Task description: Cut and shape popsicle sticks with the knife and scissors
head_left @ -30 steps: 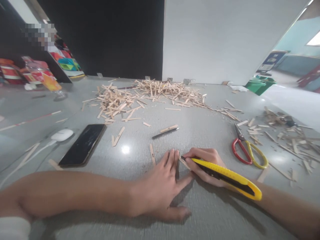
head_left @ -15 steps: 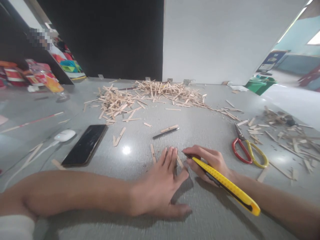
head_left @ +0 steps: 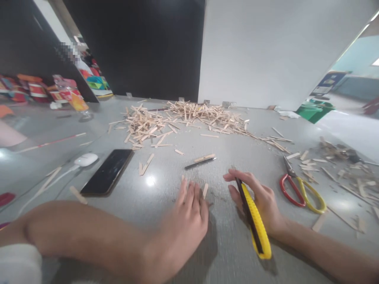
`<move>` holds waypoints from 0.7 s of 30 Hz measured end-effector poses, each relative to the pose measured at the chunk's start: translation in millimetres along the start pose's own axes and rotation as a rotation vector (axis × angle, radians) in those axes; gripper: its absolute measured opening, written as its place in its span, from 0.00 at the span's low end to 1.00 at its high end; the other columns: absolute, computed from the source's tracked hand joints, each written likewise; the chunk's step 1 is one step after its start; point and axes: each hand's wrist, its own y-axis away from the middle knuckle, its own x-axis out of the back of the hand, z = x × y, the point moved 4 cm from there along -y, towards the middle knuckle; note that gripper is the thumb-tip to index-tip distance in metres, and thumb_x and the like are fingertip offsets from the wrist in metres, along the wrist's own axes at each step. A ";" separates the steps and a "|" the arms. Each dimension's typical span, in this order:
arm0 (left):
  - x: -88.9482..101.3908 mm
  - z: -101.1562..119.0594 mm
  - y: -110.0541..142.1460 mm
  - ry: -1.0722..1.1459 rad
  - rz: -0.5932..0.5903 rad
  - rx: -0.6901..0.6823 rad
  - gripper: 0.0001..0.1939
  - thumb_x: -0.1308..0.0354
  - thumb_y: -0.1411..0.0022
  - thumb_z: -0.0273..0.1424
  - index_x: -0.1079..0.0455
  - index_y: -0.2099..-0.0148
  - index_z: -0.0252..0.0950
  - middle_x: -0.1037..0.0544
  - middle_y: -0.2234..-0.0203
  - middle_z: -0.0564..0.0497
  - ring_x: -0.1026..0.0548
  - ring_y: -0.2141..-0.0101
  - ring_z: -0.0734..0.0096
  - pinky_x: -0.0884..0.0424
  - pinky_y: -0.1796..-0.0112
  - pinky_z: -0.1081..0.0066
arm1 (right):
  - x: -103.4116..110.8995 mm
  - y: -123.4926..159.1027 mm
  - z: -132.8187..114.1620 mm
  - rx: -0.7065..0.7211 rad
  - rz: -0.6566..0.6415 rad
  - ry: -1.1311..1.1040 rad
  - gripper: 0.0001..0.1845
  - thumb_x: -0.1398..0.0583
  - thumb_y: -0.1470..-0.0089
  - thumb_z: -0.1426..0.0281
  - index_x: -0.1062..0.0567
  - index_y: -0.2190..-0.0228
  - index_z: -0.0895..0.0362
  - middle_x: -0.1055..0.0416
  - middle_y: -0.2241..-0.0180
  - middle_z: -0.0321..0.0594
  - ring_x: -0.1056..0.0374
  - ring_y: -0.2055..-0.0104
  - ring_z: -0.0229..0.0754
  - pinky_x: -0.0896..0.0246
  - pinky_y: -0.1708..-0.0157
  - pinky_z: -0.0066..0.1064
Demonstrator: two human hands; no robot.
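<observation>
My left hand lies palm down on the grey table with its fingers stretched forward. Small wooden stick pieces peek out at its fingertips, one piece to the right of the middle fingers. Whatever is under the palm is hidden. In my right hand is a yellow and black utility knife, held between thumb and fingers. Its tip points away from me and its handle end towards me; the blade is hard to make out. Beyond both hands lie a dark pen and a wooden stick alongside it.
Piles of wooden sticks spread along the back partition. Red-and-yellow-handled scissors lie on the right, near more scraps. To the left are a phone, a white charger and a bottle. A person appears at the far left.
My right hand has drawn apart from the left, and the knife has swung to point more straight ahead. My left hand has slid left and nearer, its thumb no longer spread. The view has shifted slightly.
</observation>
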 end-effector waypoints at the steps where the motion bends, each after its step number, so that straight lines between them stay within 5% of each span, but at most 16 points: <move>1: 1.2 -2.4 -0.8 -0.023 -0.029 0.010 0.23 0.54 0.30 0.23 0.28 0.40 0.14 0.25 0.44 0.21 0.25 0.42 0.33 0.33 0.40 0.37 | -0.8 0.1 1.5 -0.021 0.003 0.016 0.22 0.40 0.35 0.75 0.32 0.42 0.48 0.19 0.54 0.41 0.24 0.53 0.46 0.29 0.52 0.38; 8: 7.7 -16.5 -10.0 -0.026 -0.115 0.013 0.20 0.49 0.37 0.17 0.19 0.50 0.20 0.17 0.55 0.27 0.19 0.50 0.38 0.32 0.41 0.38 | -2.9 3.1 16.4 -0.162 -0.091 0.146 0.32 0.45 0.35 0.77 0.41 0.34 0.45 0.26 0.40 0.45 0.30 0.44 0.54 0.30 0.47 0.49; 13: 4.1 -25.6 -15.6 0.021 -0.111 0.030 0.17 0.47 0.39 0.14 0.18 0.56 0.29 0.15 0.63 0.37 0.17 0.57 0.46 0.30 0.41 0.41 | -11.2 6.2 34.7 -0.246 -0.138 0.270 0.43 0.49 0.43 0.84 0.50 0.29 0.52 0.35 0.34 0.53 0.39 0.33 0.60 0.37 0.40 0.61; 21: 21.7 -51.1 -26.8 0.183 -0.110 0.193 0.14 0.46 0.37 0.15 0.24 0.55 0.31 0.18 0.69 0.41 0.18 0.64 0.51 0.26 0.50 0.45 | -10.1 -6.0 39.1 -0.266 -0.279 0.535 0.37 0.46 0.35 0.81 0.50 0.29 0.58 0.34 0.35 0.54 0.38 0.33 0.54 0.42 0.34 0.57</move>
